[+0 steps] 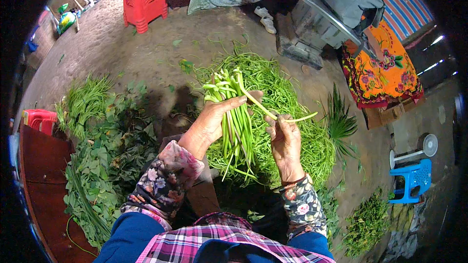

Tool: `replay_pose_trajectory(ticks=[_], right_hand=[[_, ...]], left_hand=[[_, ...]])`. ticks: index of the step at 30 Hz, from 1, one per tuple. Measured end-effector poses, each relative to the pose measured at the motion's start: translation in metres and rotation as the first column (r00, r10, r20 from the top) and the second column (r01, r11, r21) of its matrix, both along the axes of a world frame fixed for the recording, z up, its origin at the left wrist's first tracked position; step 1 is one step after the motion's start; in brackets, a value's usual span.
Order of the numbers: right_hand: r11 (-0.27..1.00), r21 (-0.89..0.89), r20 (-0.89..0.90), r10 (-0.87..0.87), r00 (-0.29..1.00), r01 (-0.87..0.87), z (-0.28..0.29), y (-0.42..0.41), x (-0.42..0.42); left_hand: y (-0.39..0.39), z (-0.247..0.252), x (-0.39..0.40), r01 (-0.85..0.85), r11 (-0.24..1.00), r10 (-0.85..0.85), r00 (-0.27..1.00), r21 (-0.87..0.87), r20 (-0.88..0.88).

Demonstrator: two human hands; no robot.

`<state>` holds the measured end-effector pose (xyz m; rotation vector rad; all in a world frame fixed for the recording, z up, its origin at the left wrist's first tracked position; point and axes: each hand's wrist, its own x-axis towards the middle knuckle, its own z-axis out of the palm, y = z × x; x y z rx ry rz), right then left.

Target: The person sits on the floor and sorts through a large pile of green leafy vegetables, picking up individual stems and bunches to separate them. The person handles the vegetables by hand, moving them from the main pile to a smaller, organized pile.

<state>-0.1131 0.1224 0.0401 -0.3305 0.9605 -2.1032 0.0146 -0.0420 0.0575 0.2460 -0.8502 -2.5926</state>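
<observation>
My left hand (215,118) is closed around a bunch of green leaf stems (234,131), their thick ends upward and the thin ends hanging down. Between the thumb and fingers of my right hand (286,135) is a single pale green stem (257,105), slanting down to the right from the top of the bunch. Behind and below both hands lies a big heap of loose green stems (314,149). To the left spreads a pile of green leaves (95,175), with another bundle of thin stems (86,104) at its upper end.
Red stacked plastic stools (144,2) stand at the upper left. A palm leaf (340,124) lies right of the heap, and a blue plastic chair (411,180) is farther right. White shoes (266,20) rest near a table (314,2). More greenery (367,223) lies at the lower right.
</observation>
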Motion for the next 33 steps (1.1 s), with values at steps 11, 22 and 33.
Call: replay_pose_trajectory(ticks=[11, 22, 33], right_hand=[[0.993, 0.040, 0.134, 0.106, 0.985, -0.113, -0.020, 0.000, 0.012], [0.720, 0.693, -0.498, 0.433, 0.751, 0.045, -0.028, 0.046, -0.086], [0.908, 0.223, -0.968, 0.249, -0.028, 0.355, 0.004, 0.003, 0.011]], left_hand=[[-0.002, -0.009, -0.006, -0.034, 0.998, 0.030, 0.996, -0.049, -0.078], [-0.068, 0.003, 0.041, -0.310, 0.940, 0.304, 0.951, -0.141, -0.060], [-0.039, 0.006, 0.017, -0.110, 0.990, 0.105, 0.993, -0.086, -0.059]])
